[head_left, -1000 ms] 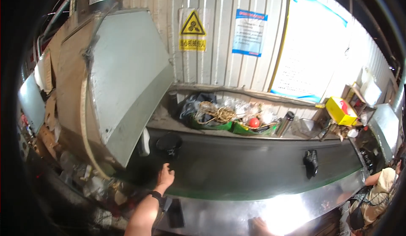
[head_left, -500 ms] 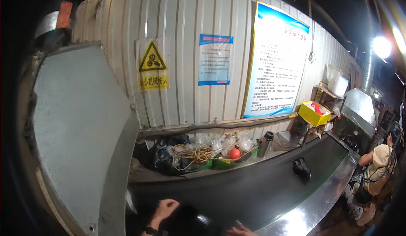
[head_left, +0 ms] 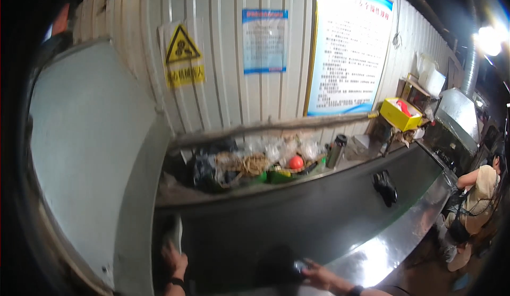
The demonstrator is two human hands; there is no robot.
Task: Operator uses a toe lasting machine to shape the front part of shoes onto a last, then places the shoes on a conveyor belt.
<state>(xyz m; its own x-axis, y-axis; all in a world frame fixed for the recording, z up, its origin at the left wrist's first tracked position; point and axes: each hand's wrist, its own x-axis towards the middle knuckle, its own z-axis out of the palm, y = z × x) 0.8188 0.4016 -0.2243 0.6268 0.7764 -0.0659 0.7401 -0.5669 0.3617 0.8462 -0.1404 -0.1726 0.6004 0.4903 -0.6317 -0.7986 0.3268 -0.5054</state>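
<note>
At the left end of the black conveyor belt (head_left: 234,227), my left hand (head_left: 174,259) is closed on a dark thing with a long pale curved edge (head_left: 179,236). It may be a shoe, but blur hides its shape. My right hand (head_left: 317,276) reaches in from the lower edge, fingers bent at a small shiny patch (head_left: 300,266) beside a dark rounded shape (head_left: 277,264). What those fingers hold cannot be made out. Farther right on the belt lies a black shoe-like item (head_left: 384,187), touched by neither hand.
Behind the belt, a ledge bears coiled rope (head_left: 247,164), clear plastic bags, a red ball (head_left: 296,162) and a flask (head_left: 336,151). A grey metal panel (head_left: 90,163) stands left. A yellow box (head_left: 399,114) sits back right. Another person (head_left: 478,206) is beside the metal edge at right.
My left hand has moved left and down onto the pale-edged thing. My right hand has come further into view, up beside the shiny patch. The view has tilted down.
</note>
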